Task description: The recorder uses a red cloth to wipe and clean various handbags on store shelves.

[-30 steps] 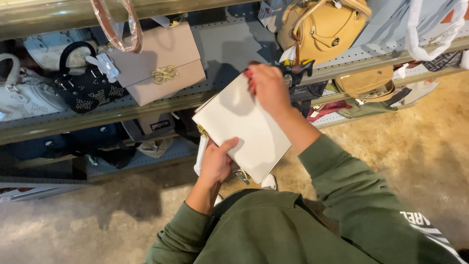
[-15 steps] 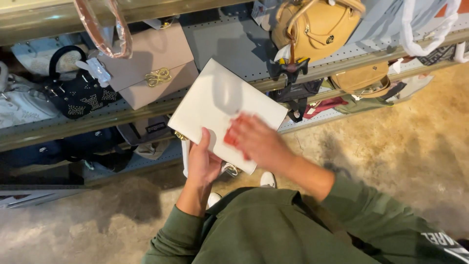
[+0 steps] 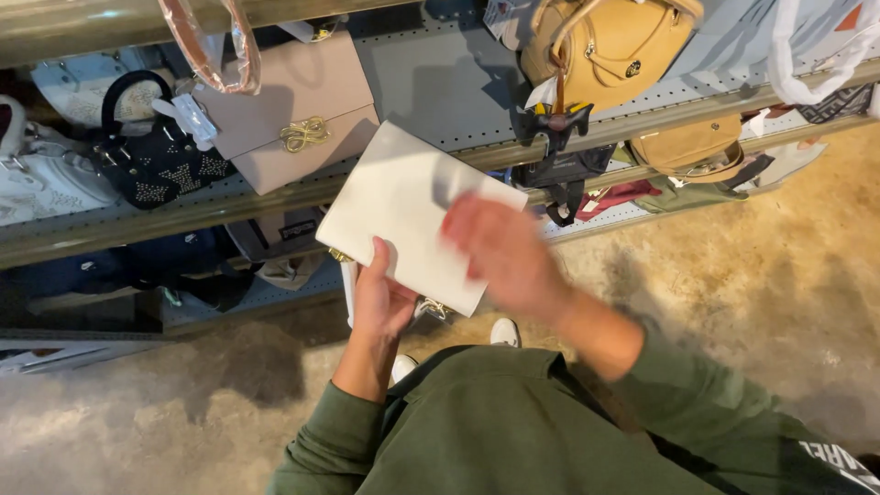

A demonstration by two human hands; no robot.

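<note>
Left hand [image 3: 383, 298] grips a white flat bag [image 3: 403, 211] from below, in front of the shelf [image 3: 275, 197].
Right hand [image 3: 504, 252], blurred and open, lies on the bag's face. Behind stand 1 beige flap bag [image 3: 293, 110] and 1 mustard bag [image 3: 605, 46].

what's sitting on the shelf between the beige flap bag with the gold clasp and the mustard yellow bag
In the head view, nothing stands between the beige flap bag and the mustard yellow bag: only bare grey perforated shelf, its lower part hidden behind the held white bag.
</note>
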